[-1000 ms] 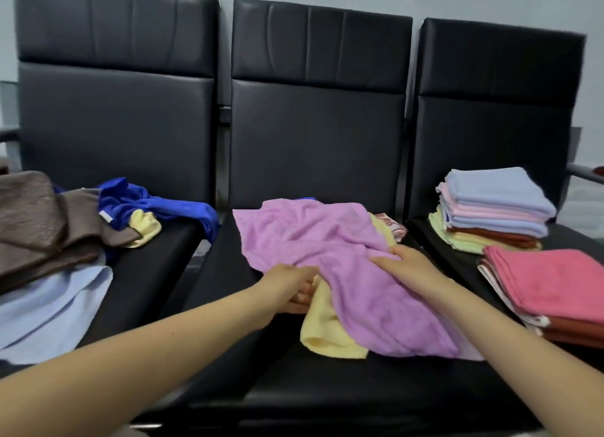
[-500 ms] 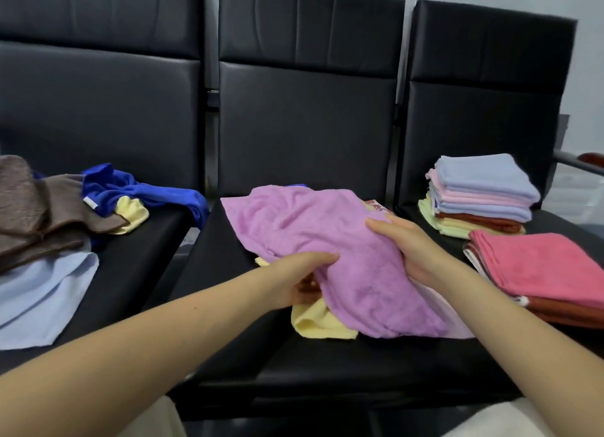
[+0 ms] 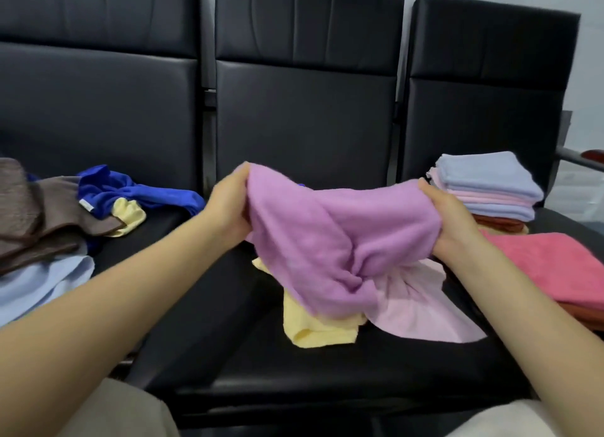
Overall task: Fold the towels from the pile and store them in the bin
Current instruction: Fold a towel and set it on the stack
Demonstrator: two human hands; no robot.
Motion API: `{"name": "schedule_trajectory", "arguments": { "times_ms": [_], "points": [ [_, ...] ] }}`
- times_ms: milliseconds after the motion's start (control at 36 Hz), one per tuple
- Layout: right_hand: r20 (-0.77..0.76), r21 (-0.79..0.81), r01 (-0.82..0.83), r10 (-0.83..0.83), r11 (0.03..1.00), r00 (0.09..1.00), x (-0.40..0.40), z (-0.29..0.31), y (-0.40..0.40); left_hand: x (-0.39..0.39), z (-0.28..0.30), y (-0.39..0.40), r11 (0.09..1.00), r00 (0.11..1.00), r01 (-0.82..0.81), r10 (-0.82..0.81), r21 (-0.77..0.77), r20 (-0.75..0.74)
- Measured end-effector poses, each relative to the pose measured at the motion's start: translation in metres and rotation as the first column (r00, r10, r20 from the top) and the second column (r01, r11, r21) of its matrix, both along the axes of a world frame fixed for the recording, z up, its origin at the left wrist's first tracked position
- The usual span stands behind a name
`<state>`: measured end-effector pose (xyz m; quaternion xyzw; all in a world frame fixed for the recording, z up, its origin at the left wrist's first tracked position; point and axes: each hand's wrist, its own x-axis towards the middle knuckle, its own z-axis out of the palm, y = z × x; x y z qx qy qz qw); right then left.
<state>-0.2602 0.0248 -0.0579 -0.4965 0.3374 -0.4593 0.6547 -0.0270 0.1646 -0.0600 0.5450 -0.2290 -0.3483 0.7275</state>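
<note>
Head view, middle seat (image 3: pixel 228 322) as landmark. Purple towel (image 3: pixel 343 240) held up above the middle seat, stretched between both hands, sagging and twisted in its lower centre. Left hand (image 3: pixel 227 207) grips the towel's left upper edge, fingers curled into the cloth. Right hand (image 3: pixel 449 222) grips the right edge, thumb on top, fingers bunched in the fabric. Below the purple towel, lying on the middle seat: yellow towel (image 3: pixel 313 325), crumpled, near the front; pale pink towel (image 3: pixel 418 302) spread just right of it, its upper part gathered into the purple towel's twist. Seat to the left of the middle one carries the loose pile: brown towel (image 3: pixel 36 214) at far left, blue towel (image 3: pixel 130 191) toward the backrest, a small yellow cloth (image 3: pixel 129 212) touching both, light blue towel (image 3: pixel 42 286) nearest the front edge. Seat to the right carries folded goods: a stack (image 3: pixel 490 188) of lavender and pink towels near the backrest, a folded red-pink towel (image 3: pixel 555 266) in front of it, atop darker folded ones. Bin not seen here.
</note>
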Motion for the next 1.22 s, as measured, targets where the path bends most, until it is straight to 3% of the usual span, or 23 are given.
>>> {"name": "schedule_trajectory", "arguments": {
  "times_ms": [56, 139, 222, 333, 417, 528, 667, 833, 889, 944, 972, 1028, 1111, 1222],
  "points": [
    [0.018, 0.011, 0.011, -0.012, 1.000, 1.000, -0.003, 0.006, 0.000, 0.009, 0.013, 0.004, 0.995, 0.997, 0.016, -0.024, -0.103, -0.076],
    [0.051, 0.050, 0.014, -0.017, 0.999, 0.999, -0.002, 0.002, -0.006, 0.022, 0.017, 0.007, 0.993, 0.997, 0.025, -0.033, -0.116, -0.067],
    [0.034, 0.159, 0.020, -0.026, 0.987, 0.999, 0.003, -0.008, 0.000, 0.031, -0.002, 0.001, 0.998, 1.000, -0.005, 0.004, 0.060, 0.009],
    [0.024, 0.243, -0.117, 0.114, 0.963, 0.993, 0.008, -0.039, 0.003, 0.031, -0.037, 0.006, 0.934, 0.999, 0.036, -0.047, 0.357, 0.022],
    [-0.112, 0.196, -0.095, 0.119, 0.976, 0.987, 0.007, -0.049, 0.002, 0.037, -0.055, 0.015, 0.846, 0.969, 0.012, -0.142, 0.533, 0.203],
    [-0.098, 0.152, -0.151, 0.167, 0.977, 0.981, -0.003, -0.056, 0.000, 0.044, -0.061, 0.027, 0.778, 0.868, -0.047, -0.278, 0.626, 0.411],
    [-0.337, 0.144, -0.135, 0.177, 0.980, 0.925, -0.018, -0.063, -0.002, 0.050, -0.069, 0.041, 0.720, 0.769, -0.017, -0.434, 0.694, 0.469],
    [-0.483, 0.112, -0.544, 0.524, 0.832, 0.702, -0.037, -0.073, 0.023, 0.035, -0.073, 0.051, 0.641, 0.533, -0.045, -0.633, 0.766, 0.561],
    [-0.725, -0.016, -0.571, 0.383, 0.821, 0.572, -0.038, -0.077, 0.035, 0.034, -0.075, 0.053, 0.645, 0.488, -0.039, -0.655, 0.763, 0.578],
    [-0.919, -0.205, -0.565, 0.042, 0.799, 0.392, -0.036, -0.081, 0.039, 0.033, -0.075, 0.053, 0.696, 0.550, 0.027, -0.610, 0.718, 0.571],
    [-0.924, -0.261, -0.553, -0.039, 0.791, 0.380, -0.035, -0.081, 0.041, 0.031, -0.073, 0.055, 0.726, 0.600, 0.061, -0.575, 0.685, 0.556],
    [-0.849, -0.306, -0.491, 0.000, 0.815, 0.528, -0.037, -0.074, 0.048, 0.027, -0.069, 0.056, 0.776, 0.690, 0.112, -0.510, 0.621, 0.513],
    [-0.543, -0.282, -0.332, 0.135, 0.900, 0.829, -0.040, -0.058, 0.053, 0.021, -0.061, 0.054, 0.840, 0.800, 0.194, -0.434, 0.507, 0.414],
    [-0.242, -0.236, -0.169, 0.110, 0.957, 0.964, -0.037, -0.037, 0.053, 0.017, -0.051, 0.049, 0.910, 0.903, 0.248, -0.341, 0.331, 0.261]
  ]
}}
